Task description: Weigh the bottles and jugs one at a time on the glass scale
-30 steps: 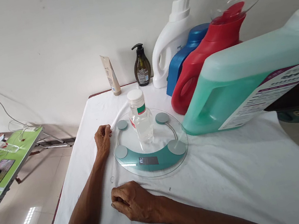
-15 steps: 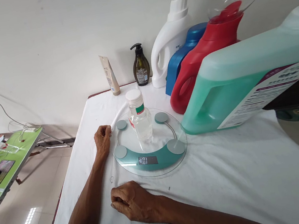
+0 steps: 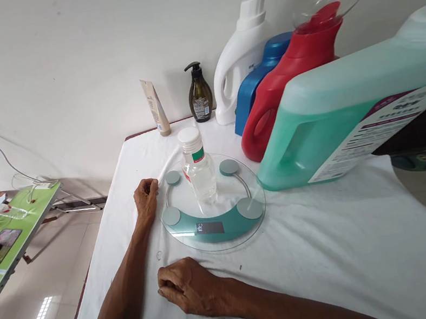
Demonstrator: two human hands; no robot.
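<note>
Resting hands (image 3: pixel 146 197) beside green-labelled bottle (image 3: pixel 197 165) on scale (image 3: pixel 216 230)

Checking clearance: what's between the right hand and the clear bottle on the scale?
In the head view, between the right hand and the clear bottle lie bare white cloth, then the glass scale's near rim and teal display strip.

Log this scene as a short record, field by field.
Surface: table under a white cloth
Scale: round glass scale, display unreadable
On scale: clear bottle, white cap, upright
Left hand: curled on the cloth beside the scale's left rim, holding nothing
Right hand: loosely closed, resting on the cloth in front of the scale
Behind: detergent jugs, pump bottle, tube
</note>
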